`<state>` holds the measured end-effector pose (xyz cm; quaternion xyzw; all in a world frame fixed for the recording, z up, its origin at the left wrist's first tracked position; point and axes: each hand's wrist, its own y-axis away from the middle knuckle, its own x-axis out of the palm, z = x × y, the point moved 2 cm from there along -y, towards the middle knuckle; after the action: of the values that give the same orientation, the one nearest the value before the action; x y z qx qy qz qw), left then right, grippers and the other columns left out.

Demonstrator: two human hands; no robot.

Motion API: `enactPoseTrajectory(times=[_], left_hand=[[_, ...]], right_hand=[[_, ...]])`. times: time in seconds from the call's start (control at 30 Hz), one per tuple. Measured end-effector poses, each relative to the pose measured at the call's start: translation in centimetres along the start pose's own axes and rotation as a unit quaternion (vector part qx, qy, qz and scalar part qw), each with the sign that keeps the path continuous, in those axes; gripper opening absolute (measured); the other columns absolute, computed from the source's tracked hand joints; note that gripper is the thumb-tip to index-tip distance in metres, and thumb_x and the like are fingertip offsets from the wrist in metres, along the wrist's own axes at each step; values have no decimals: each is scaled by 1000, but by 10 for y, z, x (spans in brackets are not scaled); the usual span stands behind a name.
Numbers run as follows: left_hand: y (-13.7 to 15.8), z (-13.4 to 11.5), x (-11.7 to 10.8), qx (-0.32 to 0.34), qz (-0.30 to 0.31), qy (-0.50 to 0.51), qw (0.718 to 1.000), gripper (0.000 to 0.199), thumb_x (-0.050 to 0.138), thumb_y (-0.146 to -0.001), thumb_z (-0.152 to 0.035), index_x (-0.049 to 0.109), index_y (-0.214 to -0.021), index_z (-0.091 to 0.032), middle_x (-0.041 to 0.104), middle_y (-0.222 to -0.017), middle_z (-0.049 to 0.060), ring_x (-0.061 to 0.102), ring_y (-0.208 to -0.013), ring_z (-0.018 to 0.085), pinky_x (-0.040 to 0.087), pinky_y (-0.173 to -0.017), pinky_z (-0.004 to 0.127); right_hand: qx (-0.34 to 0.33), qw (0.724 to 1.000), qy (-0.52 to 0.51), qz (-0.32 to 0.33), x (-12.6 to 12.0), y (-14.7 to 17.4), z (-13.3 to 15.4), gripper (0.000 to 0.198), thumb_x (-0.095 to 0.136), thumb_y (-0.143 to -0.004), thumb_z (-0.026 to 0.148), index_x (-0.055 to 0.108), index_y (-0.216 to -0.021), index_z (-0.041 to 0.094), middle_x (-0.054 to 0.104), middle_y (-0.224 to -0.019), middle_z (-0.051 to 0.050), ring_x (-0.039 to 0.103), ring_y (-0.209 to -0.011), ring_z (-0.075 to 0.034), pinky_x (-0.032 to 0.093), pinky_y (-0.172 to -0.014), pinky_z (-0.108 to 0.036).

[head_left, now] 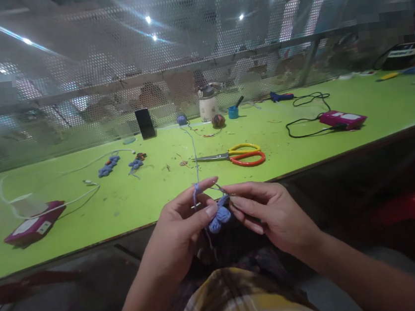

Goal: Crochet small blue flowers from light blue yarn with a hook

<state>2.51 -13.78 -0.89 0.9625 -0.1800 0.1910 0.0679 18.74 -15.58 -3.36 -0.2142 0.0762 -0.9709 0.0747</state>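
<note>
My left hand (185, 220) pinches a small blue crocheted flower (220, 218) between thumb and fingers, in front of the table edge. Blue yarn (194, 152) loops round its raised index finger and runs back across the table to a blue yarn ball (181, 120). At the flower's right side my right hand (264, 209) is closed in a pinch on a thin crochet hook (219, 188), whose tip meets the yarn at the flower's top. Most of the hook is hidden by the fingers. A loose yarn tail hangs below the flower.
Scissors (245, 154) with yellow and orange handles lie just beyond my hands. Blue crocheted pieces (109, 166) are at the left. Behind stand a phone (145, 123), a bottle (208, 104), a multicoloured yarn ball (218, 121) and a blue cup (233, 112). Purple power strips (343, 119) with cables lie on both sides.
</note>
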Motion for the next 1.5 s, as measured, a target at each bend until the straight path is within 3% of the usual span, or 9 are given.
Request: enactPoseTrajectory(times=[0.27,0.47,0.67,0.83,1.13,1.23,1.33,1.43,1.5], left_hand=[[3,-15,-2,-25,63,-89,994,33,78,-77,-20,76,-109,-28,64,-82,-2,59,-73,8,45,-71,19],[6,-20,-1,-64,89,-124,986,33,72,-83,-20,73,-114,-29,72,-88,0,65,-77,11,45,-69,20],[6,-26,2,-73,116,-115,984,28,69,-83,-13,76,-107,-26,77,-95,2,67,-79,11,47,-71,19],[6,-27,3,-74,120,-148,979,22,69,-84,-14,77,-102,-24,77,-88,2,66,-73,11,48,-68,21],[8,-23,5,-11,87,-206,975,18,70,-81,-17,79,-95,-23,74,-85,3,65,-79,16,47,-74,27],[6,-21,6,103,22,-324,940,19,68,-78,-14,80,-90,-22,63,-74,1,60,-74,16,45,-69,28],[6,-15,8,226,-34,-434,871,27,63,-78,-9,79,-96,-21,54,-68,0,55,-69,15,43,-64,27],[6,-3,13,324,-67,-515,791,34,56,-82,-6,75,-108,-18,51,-72,1,53,-68,15,43,-61,27],[6,6,17,380,-95,-561,729,31,53,-86,-8,73,-110,-14,50,-74,2,51,-68,16,43,-59,27]], right_hand=[[16,992,111,54,-8,-2,24,20,69,-83,21,79,-100,18,58,-58,2,40,-40,-4,26,-36,-16],[-15,954,282,99,-7,0,53,23,64,-82,17,81,-98,20,57,-55,2,40,-41,-6,28,-39,-20],[-135,844,473,216,-5,-4,79,28,59,-88,15,79,-103,25,72,-71,0,61,-59,-13,43,-55,-23],[-159,767,548,295,-2,-5,88,34,51,-94,13,75,-114,27,77,-88,-3,69,-72,-15,46,-63,-24],[-215,647,694,231,3,7,79,40,50,-85,4,74,-110,25,68,-75,-4,55,-58,-13,31,-52,-26],[-231,598,739,205,4,9,70,42,48,-82,2,72,-111,22,62,-71,-4,48,-54,-13,26,-51,-28],[-249,573,762,171,5,9,58,37,48,-84,3,71,-108,19,58,-68,-4,43,-51,-14,22,-50,-30],[-267,592,750,123,7,9,46,36,45,-85,3,71,-106,16,60,-72,-6,46,-56,-16,26,-52,-30],[-256,624,733,91,8,8,37,33,45,-86,5,71,-104,14,59,-71,-6,48,-58,-17,29,-53,-30]])
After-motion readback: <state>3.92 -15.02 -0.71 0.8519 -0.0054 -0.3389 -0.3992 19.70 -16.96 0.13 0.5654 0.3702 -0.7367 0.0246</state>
